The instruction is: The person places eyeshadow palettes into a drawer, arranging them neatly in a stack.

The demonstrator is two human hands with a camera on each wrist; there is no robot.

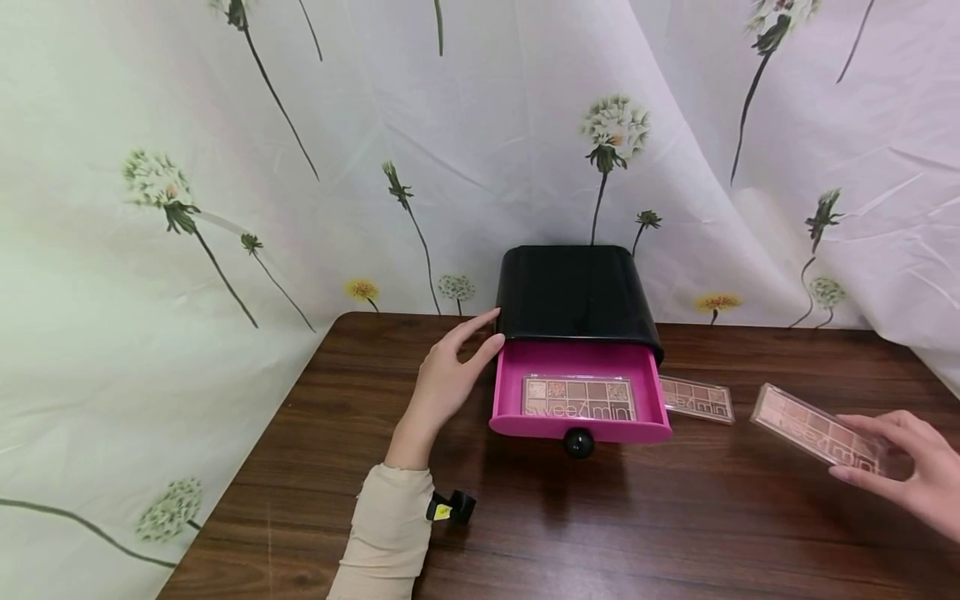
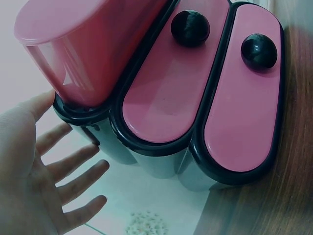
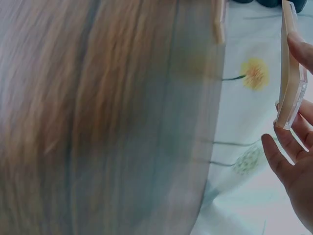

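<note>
My left hand [image 1: 442,379] touches the left side of a black drawer box [image 1: 576,292], fingers fairly straight. In the left wrist view its fingers [image 2: 80,181] spread beside the box's edge. The top pink drawer [image 1: 581,429] is pulled out, and an eyeshadow palette [image 1: 577,398] lies inside it. At the right, my right hand [image 1: 911,467] pinches a second eyeshadow palette [image 1: 813,425] by its end, above the table. The right wrist view shows this palette [image 3: 289,73] edge-on between thumb and fingers. A third palette [image 1: 697,398] rests on the table just right of the drawer.
Two lower pink drawers [image 2: 173,83] with black knobs are closed below the pulled-out one. The brown wooden table [image 1: 315,467] meets a white dandelion-print cloth [image 1: 480,150] at the back. A black strap device [image 1: 453,507] is on my left wrist.
</note>
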